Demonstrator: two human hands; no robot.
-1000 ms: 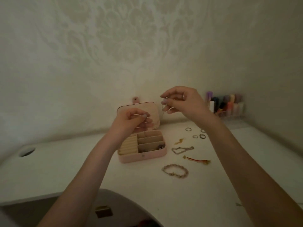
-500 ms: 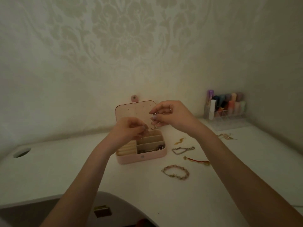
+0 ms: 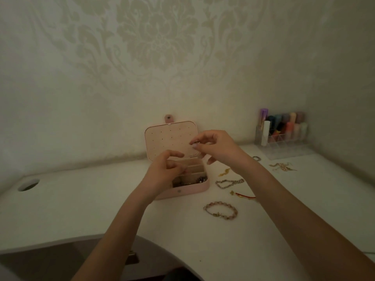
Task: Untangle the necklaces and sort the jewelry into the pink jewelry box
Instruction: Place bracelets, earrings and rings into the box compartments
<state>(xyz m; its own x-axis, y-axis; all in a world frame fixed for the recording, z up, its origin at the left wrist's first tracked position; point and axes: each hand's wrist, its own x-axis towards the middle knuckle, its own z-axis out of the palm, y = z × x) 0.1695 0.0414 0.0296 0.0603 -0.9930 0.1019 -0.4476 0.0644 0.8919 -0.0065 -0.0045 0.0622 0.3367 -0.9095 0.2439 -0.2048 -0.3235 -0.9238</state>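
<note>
The pink jewelry box (image 3: 188, 190) stands open on the white desk, its dotted lid (image 3: 170, 136) upright against the wall. Small dark jewelry lies in its front compartment (image 3: 190, 181). My left hand (image 3: 164, 171) hovers over the box's compartments with fingertips pinched together. My right hand (image 3: 219, 147) is in front of the lid's right corner, thumb and forefinger pinching the glinting end of a thin necklace (image 3: 195, 142). The fine chain between my hands is barely visible.
Right of the box lie a gold piece (image 3: 224, 172), a chain bracelet (image 3: 229, 183), a red cord bracelet (image 3: 242, 195) and a beaded bracelet (image 3: 220, 210). A tangled gold necklace (image 3: 283, 166) and ring (image 3: 256, 158) lie further right. A clear organizer with bottles (image 3: 282, 128) fills the corner.
Both hands have come down and drawn closer together, from above the lid to just over the open box, still pinching the thin necklace.
</note>
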